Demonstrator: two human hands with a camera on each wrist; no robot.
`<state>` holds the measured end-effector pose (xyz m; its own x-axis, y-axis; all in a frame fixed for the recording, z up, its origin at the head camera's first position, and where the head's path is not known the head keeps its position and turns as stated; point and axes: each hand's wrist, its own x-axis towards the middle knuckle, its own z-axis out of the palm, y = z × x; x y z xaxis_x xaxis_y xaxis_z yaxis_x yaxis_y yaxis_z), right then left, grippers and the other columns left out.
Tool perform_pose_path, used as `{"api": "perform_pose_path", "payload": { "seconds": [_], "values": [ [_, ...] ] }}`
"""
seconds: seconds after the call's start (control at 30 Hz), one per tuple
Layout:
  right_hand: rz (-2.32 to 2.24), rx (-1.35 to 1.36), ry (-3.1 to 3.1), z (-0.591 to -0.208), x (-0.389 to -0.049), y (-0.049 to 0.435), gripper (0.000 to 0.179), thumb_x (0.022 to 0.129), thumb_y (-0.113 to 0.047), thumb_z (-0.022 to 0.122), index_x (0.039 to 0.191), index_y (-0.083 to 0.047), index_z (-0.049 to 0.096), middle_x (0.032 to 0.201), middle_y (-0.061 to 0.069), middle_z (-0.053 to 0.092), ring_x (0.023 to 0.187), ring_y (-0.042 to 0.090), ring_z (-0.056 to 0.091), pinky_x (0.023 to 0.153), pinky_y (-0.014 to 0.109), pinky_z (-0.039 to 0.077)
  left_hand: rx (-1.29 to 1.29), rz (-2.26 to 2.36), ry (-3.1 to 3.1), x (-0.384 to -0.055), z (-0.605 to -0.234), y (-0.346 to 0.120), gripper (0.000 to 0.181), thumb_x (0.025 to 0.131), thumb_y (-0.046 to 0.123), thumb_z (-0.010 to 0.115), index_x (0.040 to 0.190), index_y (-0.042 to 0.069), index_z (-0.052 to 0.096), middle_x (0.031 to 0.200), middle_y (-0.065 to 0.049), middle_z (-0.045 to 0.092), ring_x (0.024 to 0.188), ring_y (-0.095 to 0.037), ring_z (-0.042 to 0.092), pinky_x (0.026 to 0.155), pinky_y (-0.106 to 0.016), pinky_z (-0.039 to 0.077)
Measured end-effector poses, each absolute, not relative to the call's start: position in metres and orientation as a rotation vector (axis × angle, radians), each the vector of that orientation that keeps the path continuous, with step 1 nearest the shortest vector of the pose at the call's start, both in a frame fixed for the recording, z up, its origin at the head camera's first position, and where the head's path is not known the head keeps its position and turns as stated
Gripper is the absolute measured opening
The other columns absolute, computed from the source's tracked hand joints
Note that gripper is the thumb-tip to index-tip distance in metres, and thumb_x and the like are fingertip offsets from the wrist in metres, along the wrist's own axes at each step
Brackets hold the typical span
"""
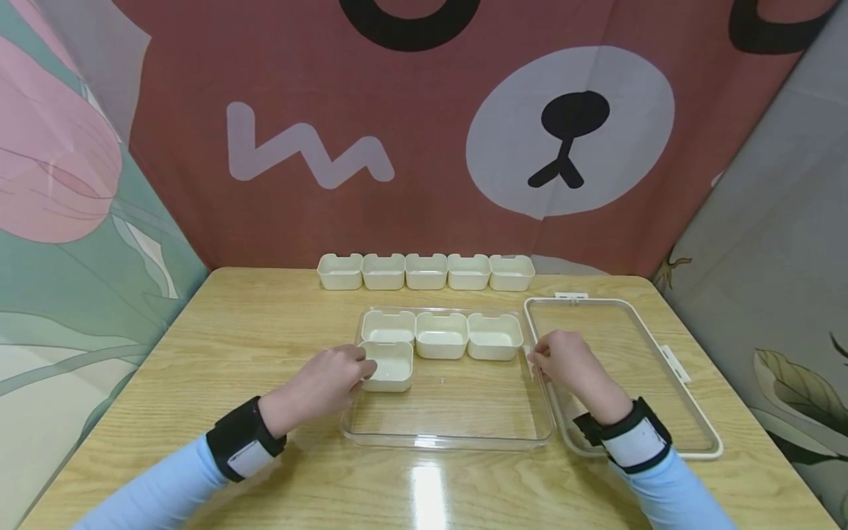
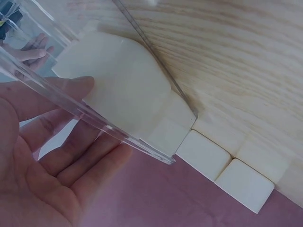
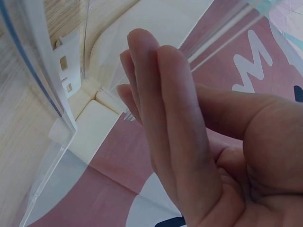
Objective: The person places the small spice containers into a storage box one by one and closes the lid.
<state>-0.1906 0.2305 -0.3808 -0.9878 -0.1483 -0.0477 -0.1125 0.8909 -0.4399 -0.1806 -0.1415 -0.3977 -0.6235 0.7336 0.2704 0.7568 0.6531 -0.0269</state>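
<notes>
A clear plastic box point(image 1: 457, 444) lies on the table with several small cream cups in it. Three of them form its back row, among them the middle cup point(image 1: 441, 337). In front of the leftmost stands another cream cup point(image 1: 388, 368). My left hand point(image 1: 324, 386) pinches this cup at its left side; in the left wrist view its thumb point(image 2: 78, 89) lies against the cup, with other fingers outside the clear wall. By the box's right wall is my right hand point(image 1: 571, 366). Its fingers point(image 3: 182, 109) look straight in the right wrist view, holding nothing.
Several more cream cups point(image 1: 426, 272) stand in a row at the table's back edge. Right of the box lies a clear lid point(image 1: 705, 430) with a white rim and clips, partly beneath my right hand. A printed cloth point(image 1: 424, 213) hangs behind the wooden table point(image 1: 265, 316).
</notes>
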Motion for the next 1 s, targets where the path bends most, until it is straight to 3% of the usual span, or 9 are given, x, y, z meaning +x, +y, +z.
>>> {"api": "perform_pose_path", "payload": {
  "seconds": [0.47,1.0],
  "values": [
    [-0.678,-0.211,2.993,-0.3823,-0.192,0.2305,0.017,0.089,-0.01,0.062,0.079,0.002,0.069,0.064,0.006,0.066,0.055,0.016,0.063,0.048,0.024,0.044,-1.233,-0.1,-2.603,-0.1793,-0.3966,-0.1411,0.01,0.078,0.001,0.07,0.082,0.01,0.069,0.068,0.001,0.055,0.057,-0.006,0.042,0.048,-0.015,0.036],
    [-0.697,-0.177,2.977,-0.3829,-0.1931,0.2307,0.016,0.089,-0.009,0.063,0.081,0.003,0.069,0.066,0.007,0.067,0.055,0.014,0.063,0.049,0.024,0.046,-1.237,-0.121,-2.569,-0.1791,-0.3996,-0.1426,0.009,0.078,0.004,0.072,0.084,0.01,0.07,0.071,0.001,0.058,0.06,-0.006,0.047,0.051,-0.016,0.041]
  ]
}}
